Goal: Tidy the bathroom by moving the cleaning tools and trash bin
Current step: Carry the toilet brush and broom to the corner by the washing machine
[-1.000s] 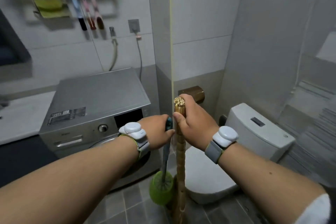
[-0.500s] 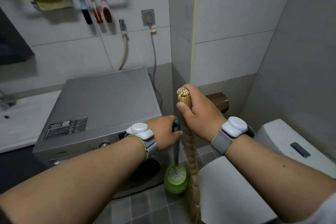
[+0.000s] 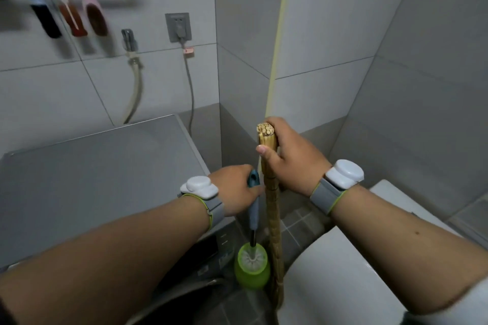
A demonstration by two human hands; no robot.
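My left hand (image 3: 237,190) is closed around the teal-grey handle of a toilet brush (image 3: 253,215), whose white bristles sit in a lime-green holder (image 3: 250,272) on the floor. My right hand (image 3: 293,158) grips the top of a straw broom (image 3: 273,219) that stands upright just right of the brush. Both tools are in the narrow gap between the washing machine and the toilet. No trash bin is in view.
A grey washing machine (image 3: 100,174) fills the left side. The white toilet (image 3: 332,280) is at lower right. A tiled wall corner with a yellow strip (image 3: 277,47) rises behind the tools. A socket (image 3: 178,26), hoses and hanging brushes (image 3: 76,8) are on the left wall.
The view has moved closer and tilted down toward the gap. The green holder and brush have shifted right next to the broom, and both hands keep their grips.
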